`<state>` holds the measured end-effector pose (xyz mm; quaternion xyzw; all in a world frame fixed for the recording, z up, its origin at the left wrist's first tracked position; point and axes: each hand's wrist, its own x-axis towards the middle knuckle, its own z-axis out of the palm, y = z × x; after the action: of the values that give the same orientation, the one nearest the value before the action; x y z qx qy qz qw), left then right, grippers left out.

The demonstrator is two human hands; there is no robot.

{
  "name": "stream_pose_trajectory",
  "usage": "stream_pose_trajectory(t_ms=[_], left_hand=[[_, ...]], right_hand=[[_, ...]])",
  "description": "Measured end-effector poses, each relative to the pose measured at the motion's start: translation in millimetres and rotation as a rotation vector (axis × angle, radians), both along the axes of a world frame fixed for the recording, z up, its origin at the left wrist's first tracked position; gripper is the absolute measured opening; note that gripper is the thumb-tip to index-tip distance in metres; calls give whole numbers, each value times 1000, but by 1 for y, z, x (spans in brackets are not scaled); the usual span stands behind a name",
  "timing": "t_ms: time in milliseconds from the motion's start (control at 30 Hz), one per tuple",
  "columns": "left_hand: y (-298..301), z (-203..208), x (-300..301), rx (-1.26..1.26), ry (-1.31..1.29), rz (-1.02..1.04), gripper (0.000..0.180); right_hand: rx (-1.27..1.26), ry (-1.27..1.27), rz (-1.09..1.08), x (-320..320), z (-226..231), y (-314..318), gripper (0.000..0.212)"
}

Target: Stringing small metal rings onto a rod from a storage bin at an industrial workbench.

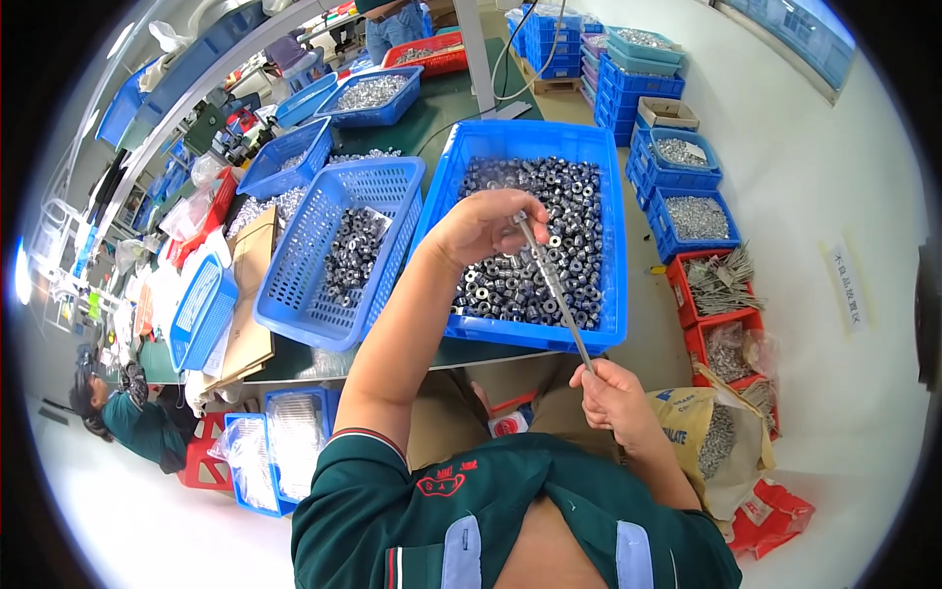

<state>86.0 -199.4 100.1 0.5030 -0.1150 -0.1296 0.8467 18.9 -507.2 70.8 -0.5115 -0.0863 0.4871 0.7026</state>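
Observation:
A thin grey metal rod [567, 312] slants across the near right part of a large blue bin [616, 245]. My right hand [618, 404] is closed around its lower end, close to my body. At the upper end my left hand [494, 224] is curled over the bin, with fingers and thumb at the rod's tip. The rod's upper stretch looks uneven, as if small pieces sit along it; I cannot make them out. Under both hands, the bin holds many small dark and silver ring-shaped metal parts [579, 196]. Whether the left fingers also pinch one is hidden.
Left of the bin stands a blue perforated basket [285, 285] with similar parts. More baskets [368, 96] line the green table [461, 98]. Stacked blue crates [699, 218], red bins of rods [721, 285] and a yellow sack [687, 412] stand right. A co-worker [147, 427] sits far left.

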Motion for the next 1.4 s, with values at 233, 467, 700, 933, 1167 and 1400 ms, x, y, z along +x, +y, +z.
stream_pose_trajectory(t_ms=[233, 467, 700, 933, 1167, 1400], left_hand=[[-6, -4, -2, -113, 22, -58, 43], [-9, -3, -3, -55, 42, -4, 44], [-14, -2, -1, -65, 72, -53, 45], [-16, -4, 0, -90, 27, -69, 45], [-14, 9, 5, -232, 200, 24, 66], [-1, -2, 6, -466, 129, 296, 43]], right_hand=[[64, 41, 9, -4, -1, 3, 20], [114, 91, 3, -7, 2, 11, 19], [124, 106, -24, -8, 5, 18, 19], [214, 223, 0, -7, 7, 19, 20], [183, 174, -57, 0, 7, 16, 22], [123, 156, -22, -4, 2, 9, 22]])
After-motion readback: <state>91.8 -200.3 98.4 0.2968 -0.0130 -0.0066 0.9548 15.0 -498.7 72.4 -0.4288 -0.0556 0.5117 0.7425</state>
